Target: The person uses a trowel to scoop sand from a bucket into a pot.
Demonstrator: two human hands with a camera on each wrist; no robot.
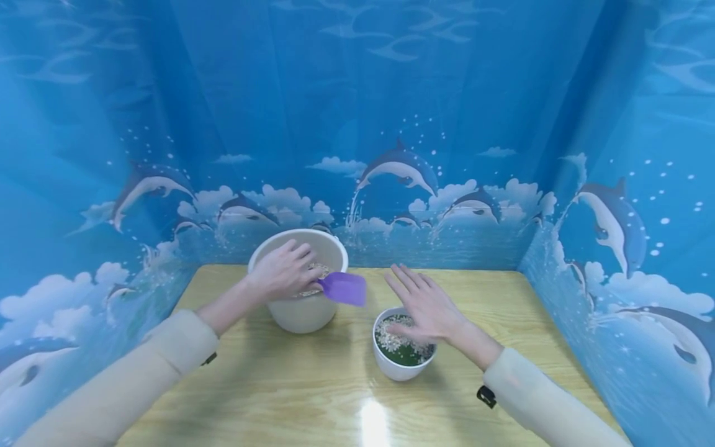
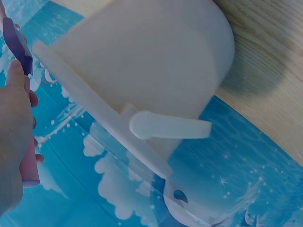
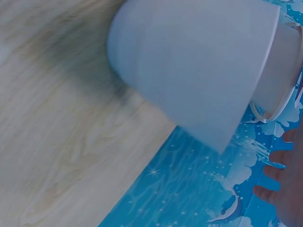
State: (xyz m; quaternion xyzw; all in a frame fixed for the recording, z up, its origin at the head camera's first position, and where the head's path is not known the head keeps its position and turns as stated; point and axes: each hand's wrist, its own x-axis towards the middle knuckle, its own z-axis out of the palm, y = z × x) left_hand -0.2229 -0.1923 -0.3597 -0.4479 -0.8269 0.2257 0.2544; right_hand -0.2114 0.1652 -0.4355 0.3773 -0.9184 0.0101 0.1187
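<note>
In the head view my left hand (image 1: 283, 271) grips a small purple shovel (image 1: 345, 288) above the rim of a white bucket (image 1: 304, 315). Pale grains (image 1: 317, 271) show inside that bucket, partly hidden by the hand. The left wrist view shows my fingers and thumb wrapped round the shovel's pinkish handle (image 2: 29, 161). Over a smaller white pot (image 1: 398, 371) hovers my right hand (image 1: 427, 310), fingers straight and spread, holding nothing. The pot contains dark green material (image 1: 403, 355) partly covered with pale grains (image 1: 389, 338); the right hand hides some of it.
A light wooden table (image 1: 268, 397) carries both containers, the bucket at back left and the pot nearer the middle. Blue curtain walls (image 1: 357, 124) printed with dolphins stand behind and on both sides. A white handle arm (image 2: 175, 126) juts from the bucket.
</note>
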